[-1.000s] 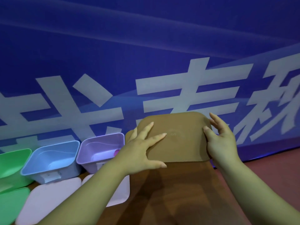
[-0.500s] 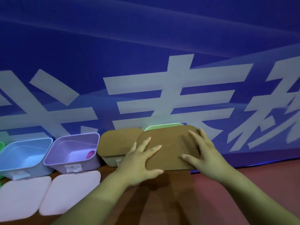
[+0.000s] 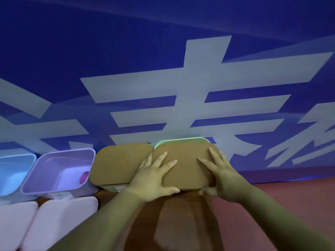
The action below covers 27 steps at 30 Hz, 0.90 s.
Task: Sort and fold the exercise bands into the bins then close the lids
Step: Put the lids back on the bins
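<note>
Flattening since earlier, both hands (image 3: 154,180) (image 3: 223,175) press brown lid (image 3: 184,167) onto green bin (image 3: 181,140).

Both hands flat on brown lid (image 3: 186,165), fingers spread: left hand (image 3: 154,178) at its left part, right hand (image 3: 221,175) at its right. Lid sits atop green bin (image 3: 181,140), only the far rim showing. Just left: second brown lid (image 3: 117,163) on a bin. Further left, purple bin (image 3: 59,167) uncovered, pink band (image 3: 84,177) inside; blue bin (image 3: 12,171) uncovered. Two pale lids (image 3: 59,220) lie on the table (image 3: 181,223) in front.
</note>
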Motion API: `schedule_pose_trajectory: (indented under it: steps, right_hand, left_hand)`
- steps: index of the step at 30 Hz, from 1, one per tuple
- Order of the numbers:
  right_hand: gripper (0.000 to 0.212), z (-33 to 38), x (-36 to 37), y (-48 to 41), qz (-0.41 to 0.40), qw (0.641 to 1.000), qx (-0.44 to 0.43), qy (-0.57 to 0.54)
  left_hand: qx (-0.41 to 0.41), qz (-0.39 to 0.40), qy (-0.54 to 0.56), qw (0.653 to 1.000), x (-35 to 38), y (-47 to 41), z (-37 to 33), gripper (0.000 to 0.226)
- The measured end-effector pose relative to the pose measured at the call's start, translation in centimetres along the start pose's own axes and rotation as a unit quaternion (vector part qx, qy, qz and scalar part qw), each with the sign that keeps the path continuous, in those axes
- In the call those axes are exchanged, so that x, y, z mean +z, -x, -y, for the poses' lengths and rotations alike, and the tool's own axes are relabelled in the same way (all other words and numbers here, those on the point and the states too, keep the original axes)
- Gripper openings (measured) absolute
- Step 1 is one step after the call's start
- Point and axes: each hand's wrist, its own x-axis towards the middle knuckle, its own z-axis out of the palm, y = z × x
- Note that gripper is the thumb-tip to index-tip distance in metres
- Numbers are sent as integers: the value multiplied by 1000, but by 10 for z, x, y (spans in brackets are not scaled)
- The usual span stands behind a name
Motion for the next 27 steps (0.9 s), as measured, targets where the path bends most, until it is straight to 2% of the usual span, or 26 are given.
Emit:
schedule_pose_trajectory:
  steps: [10,20,27]
  right_hand:
    - [116,-22,11,-61,-3,1000,-3,22]
    - [116,-35,13,-66,19,1000,-4,14]
    - [115,-40,18,-69,28,999,-6,23]
  left_hand:
    - [-33,24,-48,998,25,-52,21,97]
    - [-24,11,-68,997,33,-58,18,96]
    - [-23,36,-72,996,34,-59,18,98]
